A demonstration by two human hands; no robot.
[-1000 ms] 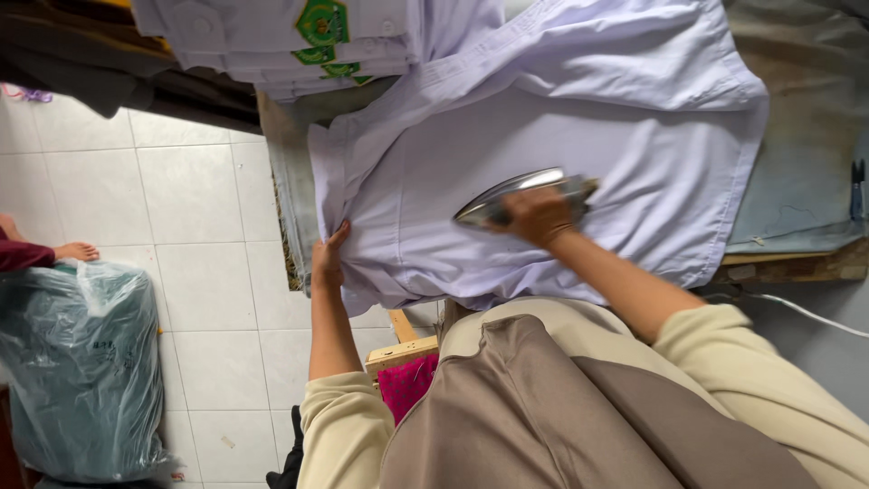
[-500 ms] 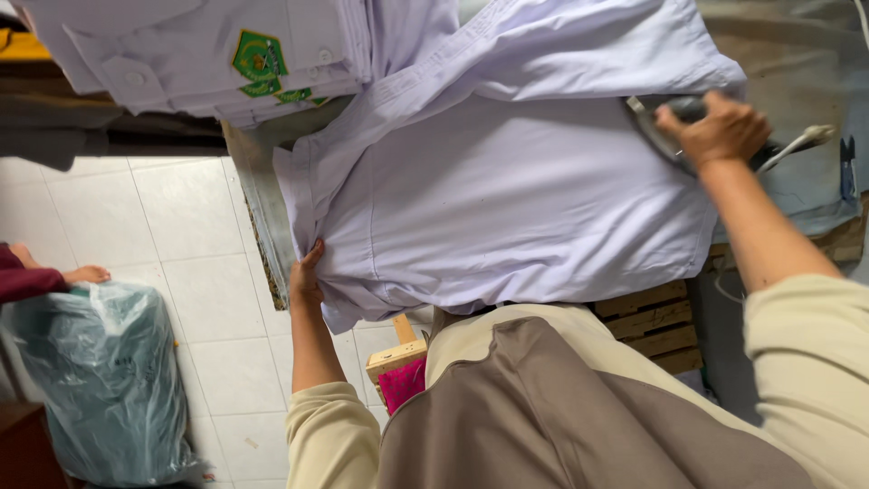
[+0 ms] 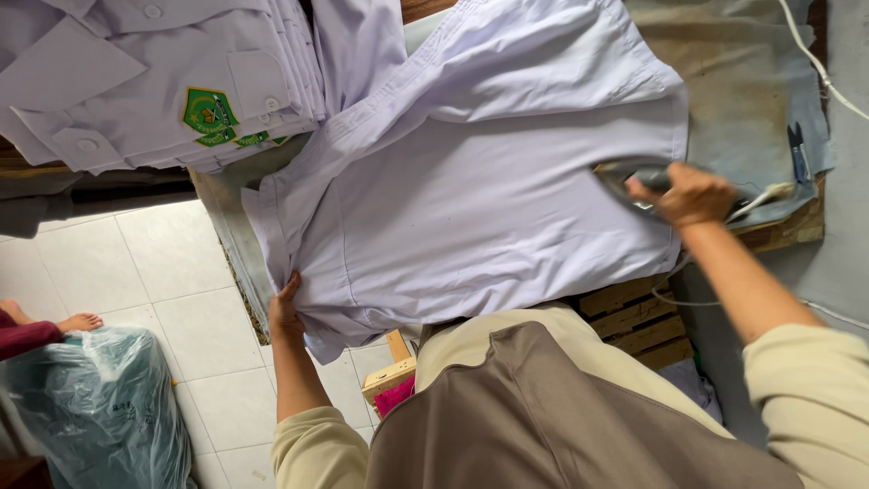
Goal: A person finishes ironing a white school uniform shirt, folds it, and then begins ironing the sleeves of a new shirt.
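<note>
A pale lilac shirt [image 3: 489, 190] lies spread flat on the padded ironing board [image 3: 742, 100]. My left hand [image 3: 286, 308] pinches the shirt's edge at the near left, where the cloth hangs over the board. My right hand [image 3: 690, 194] grips the handle of a metal iron [image 3: 625, 178], which rests at the shirt's right edge, partly on the board cover. The iron's white cord [image 3: 819, 63] runs off toward the upper right.
A stack of folded lilac shirts with green badges [image 3: 163, 81] sits at the upper left. A teal plastic bag [image 3: 100, 407] stands on the white tiled floor, beside another person's bare foot [image 3: 77, 321]. A wooden pallet [image 3: 634, 317] shows under the board. Small scissors [image 3: 797, 149] lie at the right.
The iron has travelled from the middle of the shirt to its right edge and settled lower there. My left hand has kept its hold on the shirt's edge.
</note>
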